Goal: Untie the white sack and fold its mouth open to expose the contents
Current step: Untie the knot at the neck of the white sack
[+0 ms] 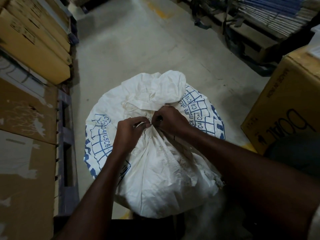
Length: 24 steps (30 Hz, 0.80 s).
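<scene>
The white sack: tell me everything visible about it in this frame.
The sack looks like white woven plastic, creased and dusty, printed with a blue grid holding codes such as C5, C6 and C8. It stands full and rounded on the concrete floor between stacked cartons. Its mouth is still gathered into a tied neck, loose fabric flopping away beyond it. The left hand and right hand both pinch at the knot.

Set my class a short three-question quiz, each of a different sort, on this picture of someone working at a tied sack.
1. True or false: the white sack already lies open, contents showing.
2. Where do the left hand and right hand meet? A) at the gathered neck B) on the cardboard box C) on the floor
3. Fill in: the printing on the sack is ____ in colour.

Key: 1 false; 2 A; 3 blue.
</scene>
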Each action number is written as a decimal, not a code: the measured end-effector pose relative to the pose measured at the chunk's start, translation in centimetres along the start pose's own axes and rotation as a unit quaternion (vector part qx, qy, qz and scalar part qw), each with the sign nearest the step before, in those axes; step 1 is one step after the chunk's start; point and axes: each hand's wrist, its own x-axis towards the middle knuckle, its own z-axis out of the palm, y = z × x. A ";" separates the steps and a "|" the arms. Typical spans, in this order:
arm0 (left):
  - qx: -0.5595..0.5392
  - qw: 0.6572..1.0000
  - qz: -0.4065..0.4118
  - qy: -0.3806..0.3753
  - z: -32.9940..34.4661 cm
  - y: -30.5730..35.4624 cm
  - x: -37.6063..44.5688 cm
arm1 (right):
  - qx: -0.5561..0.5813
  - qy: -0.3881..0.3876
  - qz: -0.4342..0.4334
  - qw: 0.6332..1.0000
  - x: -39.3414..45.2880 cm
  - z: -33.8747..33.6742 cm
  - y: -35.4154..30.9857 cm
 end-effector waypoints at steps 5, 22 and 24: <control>0.007 1.000 0.010 0.000 0.1 -0.1 0.3 | 0.013 -0.051 -0.022 0.998 0.7 -1.0 0.1; -0.014 1.000 0.005 -0.002 -0.1 -0.5 0.6 | 0.043 -0.105 0.004 0.994 0.8 -1.7 0.3; -0.020 1.000 0.003 0.002 0.0 -0.4 0.6 | 0.071 -0.094 0.012 0.993 0.6 -1.8 0.3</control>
